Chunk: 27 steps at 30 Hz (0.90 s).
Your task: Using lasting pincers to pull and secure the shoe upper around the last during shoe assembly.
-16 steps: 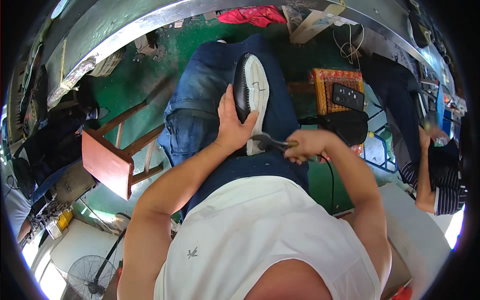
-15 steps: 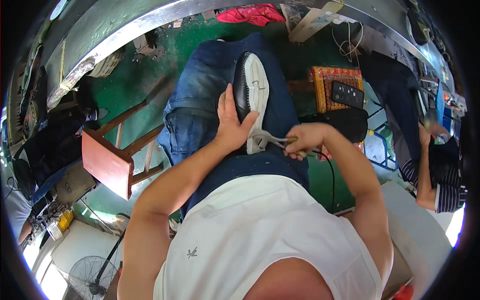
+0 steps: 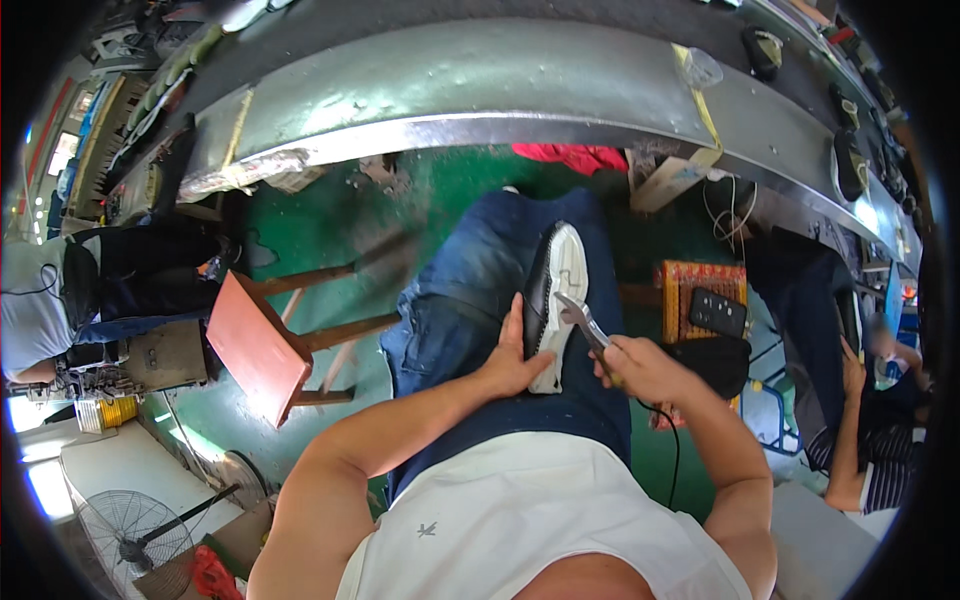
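A black shoe (image 3: 541, 278) with a pale, unfinished underside lies sole up along my lap, on blue jeans (image 3: 455, 275). My left hand (image 3: 512, 362) steadies its near part, fingers stretched along the black side and thumb across the pale bottom. In my right hand (image 3: 640, 365) are metal pincers (image 3: 588, 322), gripped by the handles. Their head is at the middle of the sole; whether it touches cannot be made out.
Ahead runs a metal-edged bench (image 3: 440, 130). A reddish stool (image 3: 262, 345) stands left, a fan (image 3: 130, 540) behind it. On the right, a beaded seat (image 3: 685, 290) bears a black phone (image 3: 718, 312). A black cable (image 3: 675, 455) hangs by my right forearm. Other people sit on both sides.
The pincers have gone from the shoe's near end to the middle of its sole, and their head has turned. My left hand stays on the shoe. The view has tilted up, showing more bench.
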### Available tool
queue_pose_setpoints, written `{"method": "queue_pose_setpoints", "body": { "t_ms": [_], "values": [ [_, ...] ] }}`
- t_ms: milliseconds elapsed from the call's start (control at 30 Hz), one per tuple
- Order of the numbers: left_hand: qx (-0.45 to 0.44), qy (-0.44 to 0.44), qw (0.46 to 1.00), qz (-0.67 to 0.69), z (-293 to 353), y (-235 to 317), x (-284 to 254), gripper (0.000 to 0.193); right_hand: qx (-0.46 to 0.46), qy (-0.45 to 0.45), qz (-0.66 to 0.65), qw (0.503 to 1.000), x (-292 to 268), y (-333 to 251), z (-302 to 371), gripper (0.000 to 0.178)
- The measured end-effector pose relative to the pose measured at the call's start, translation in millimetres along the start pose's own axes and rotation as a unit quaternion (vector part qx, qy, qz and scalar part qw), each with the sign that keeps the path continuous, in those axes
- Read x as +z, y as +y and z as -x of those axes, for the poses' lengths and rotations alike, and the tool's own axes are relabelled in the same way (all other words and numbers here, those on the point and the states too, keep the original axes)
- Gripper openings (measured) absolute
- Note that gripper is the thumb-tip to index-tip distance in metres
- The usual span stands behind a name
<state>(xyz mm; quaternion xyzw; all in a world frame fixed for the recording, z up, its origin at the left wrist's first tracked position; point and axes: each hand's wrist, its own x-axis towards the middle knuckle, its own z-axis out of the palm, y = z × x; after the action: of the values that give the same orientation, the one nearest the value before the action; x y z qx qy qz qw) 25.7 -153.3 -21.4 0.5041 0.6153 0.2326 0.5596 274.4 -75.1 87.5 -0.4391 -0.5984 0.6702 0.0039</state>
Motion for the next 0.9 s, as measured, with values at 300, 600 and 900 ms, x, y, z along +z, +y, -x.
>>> {"method": "queue_pose_setpoints", "body": {
  "t_ms": [300, 600, 900],
  "values": [
    [-0.016, -0.080, 0.928, 0.365, 7.0, 40.2, -56.4, 0.097, -0.044, 0.132, -0.058, 0.989, 9.7, 73.9, -13.1, 0.040],
    [0.078, -0.136, 0.676, 0.720, -35.8, 175.0, -123.7, 0.071, -0.036, 0.101, 0.219, 0.970, 5.1, 57.7, -7.1, 0.042],
    [0.102, -0.102, 0.727, 0.672, -85.7, 194.6, -147.2, 0.072, -0.030, 0.097, 0.316, 0.943, -0.2, 34.2, -6.7, 0.043]
  ]
}}
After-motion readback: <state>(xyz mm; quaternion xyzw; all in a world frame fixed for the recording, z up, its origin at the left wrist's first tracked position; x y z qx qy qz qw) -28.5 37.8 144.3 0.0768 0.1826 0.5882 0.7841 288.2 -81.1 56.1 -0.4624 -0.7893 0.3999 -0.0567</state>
